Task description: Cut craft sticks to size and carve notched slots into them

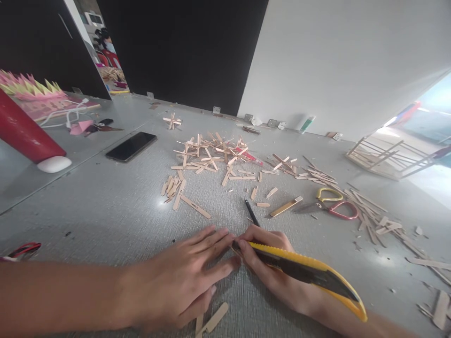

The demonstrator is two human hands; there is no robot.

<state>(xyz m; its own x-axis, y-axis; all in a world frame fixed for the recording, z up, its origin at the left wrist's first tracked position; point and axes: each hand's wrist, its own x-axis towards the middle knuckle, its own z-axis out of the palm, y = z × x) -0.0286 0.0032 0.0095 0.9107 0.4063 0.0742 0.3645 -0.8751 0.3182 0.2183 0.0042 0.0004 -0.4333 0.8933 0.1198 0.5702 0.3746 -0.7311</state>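
My right hand [271, 258] is closed around a yellow and black utility knife [306, 270], its front end pointing left toward my other hand. My left hand [190, 272] rests palm down on the grey table, fingers stretched toward the knife's tip; whatever may be under the fingertips is hidden. Below the left hand lie cut popsicle sticks [215, 319], partly covered. Just beyond the right hand is a dark pen [252, 213]. A folding gold nail clipper [286, 206] lies past it, beside scissors [331, 204] with one yellow and one pink handle.
Popsicle-stick pieces [211, 157] are heaped mid-table, with more sticks [373, 216] scattered right. A black phone [131, 146], a red bottle [28, 124] and a white cable [70, 112] lie left. A stick frame [391, 157] stands at right. Black and white panels rise behind.
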